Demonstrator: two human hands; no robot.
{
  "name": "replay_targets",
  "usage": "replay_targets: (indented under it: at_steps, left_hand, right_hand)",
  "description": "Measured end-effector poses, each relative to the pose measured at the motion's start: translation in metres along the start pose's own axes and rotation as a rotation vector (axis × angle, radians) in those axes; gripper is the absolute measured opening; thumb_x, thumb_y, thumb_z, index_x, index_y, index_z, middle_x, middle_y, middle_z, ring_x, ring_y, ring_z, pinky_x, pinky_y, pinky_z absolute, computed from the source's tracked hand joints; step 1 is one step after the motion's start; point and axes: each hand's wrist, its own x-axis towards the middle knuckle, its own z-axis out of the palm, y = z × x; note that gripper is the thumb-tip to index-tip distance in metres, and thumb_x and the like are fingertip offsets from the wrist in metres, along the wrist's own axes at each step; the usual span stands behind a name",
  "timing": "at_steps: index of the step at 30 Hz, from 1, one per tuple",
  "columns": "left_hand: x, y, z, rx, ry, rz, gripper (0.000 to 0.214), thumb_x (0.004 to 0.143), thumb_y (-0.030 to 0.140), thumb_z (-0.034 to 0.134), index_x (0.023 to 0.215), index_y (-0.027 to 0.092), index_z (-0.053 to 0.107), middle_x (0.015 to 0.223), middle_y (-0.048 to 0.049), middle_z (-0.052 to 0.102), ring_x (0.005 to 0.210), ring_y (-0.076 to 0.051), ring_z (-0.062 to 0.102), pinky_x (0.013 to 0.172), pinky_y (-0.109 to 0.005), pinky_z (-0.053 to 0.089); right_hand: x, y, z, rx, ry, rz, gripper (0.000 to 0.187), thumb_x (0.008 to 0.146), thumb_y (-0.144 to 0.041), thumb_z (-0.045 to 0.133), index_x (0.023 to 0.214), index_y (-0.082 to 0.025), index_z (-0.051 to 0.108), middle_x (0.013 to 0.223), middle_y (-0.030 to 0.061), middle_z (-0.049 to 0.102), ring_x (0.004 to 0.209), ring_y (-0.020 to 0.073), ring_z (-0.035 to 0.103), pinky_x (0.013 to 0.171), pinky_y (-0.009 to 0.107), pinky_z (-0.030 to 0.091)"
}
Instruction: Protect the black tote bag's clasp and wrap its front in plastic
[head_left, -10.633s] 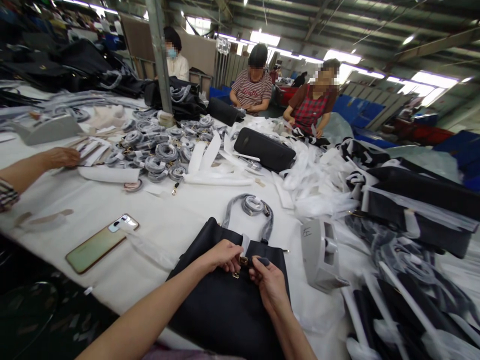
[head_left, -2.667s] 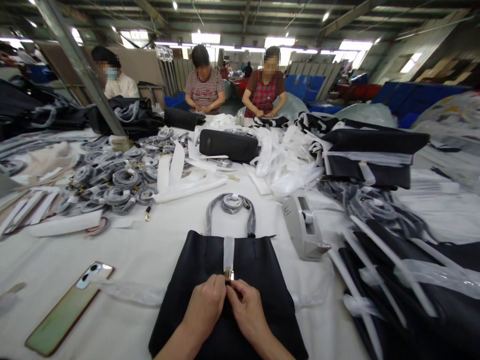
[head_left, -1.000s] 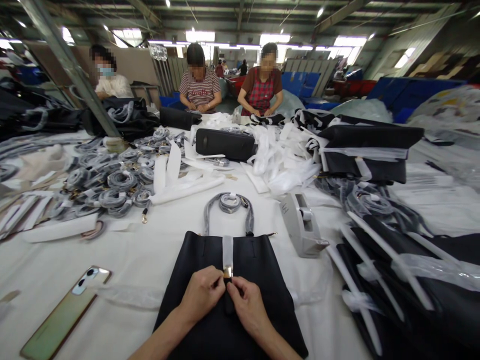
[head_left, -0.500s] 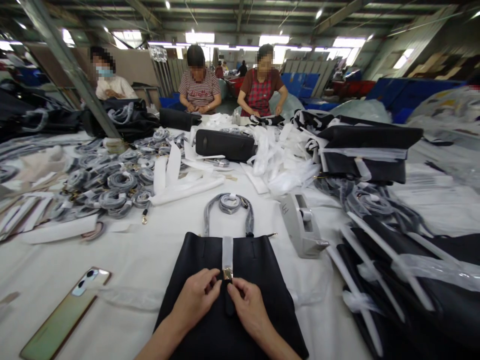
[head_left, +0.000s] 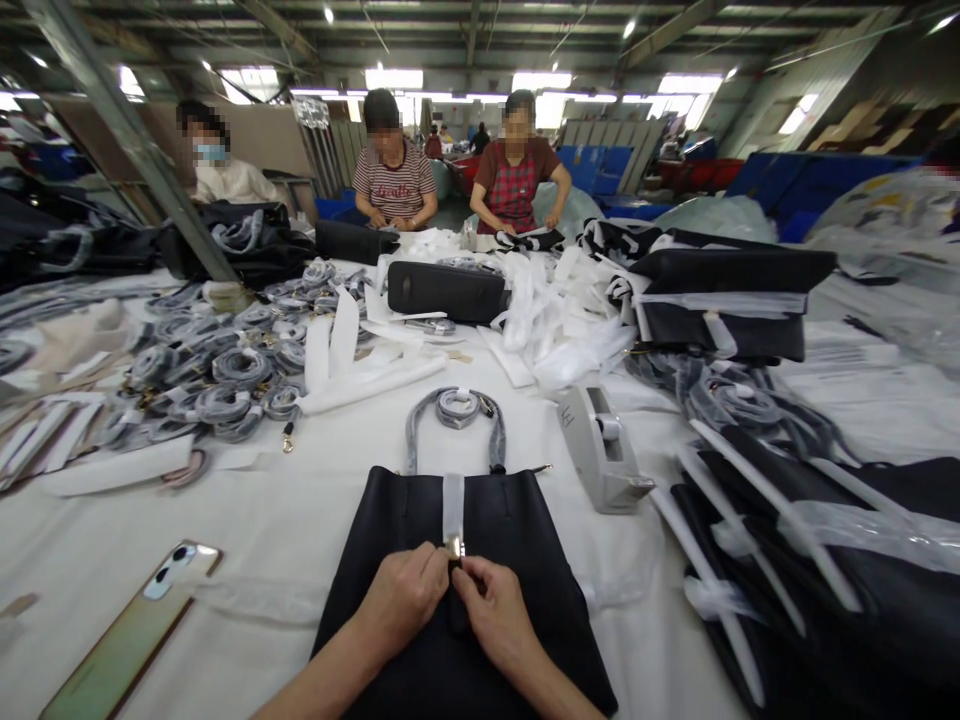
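On the white table [head_left: 262, 520], piled bags [head_left: 885, 620] lie right of the black handbag [head_left: 454, 668], a tape dispenser [head_left: 589, 462] between them and a phone [head_left: 131, 635] to the handbag's left. The left hand [head_left: 397, 602] and right hand [head_left: 496, 608] pinch at its gold clasp [head_left: 455, 546], partly blocking it; exactly what each grips cannot be told.

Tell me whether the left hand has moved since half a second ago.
Yes. Judged against the gold clasp, the left hand has shifted slightly right, up to its edge.
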Motion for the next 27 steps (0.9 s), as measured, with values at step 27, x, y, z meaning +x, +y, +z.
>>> replay_targets:
  at_steps: [27]
  left_hand:
    - [-0.005, 0.015, -0.002, -0.575, 0.169, -0.545, 0.012, 0.085, 0.021, 0.046, 0.081, 0.02, 0.058, 0.069, 0.0019, 0.059, 0.059, -0.011, 0.055, 0.058, -0.02, 0.044]
  right_hand:
    - [-0.005, 0.005, 0.002, -0.083, 0.101, -0.099, 0.022, 0.082, -0.028, 0.058, 0.1, -0.017, 0.064, 0.077, 0.0025, 0.064, 0.065, 0.0164, 0.058, 0.06, 0.026, 0.047]
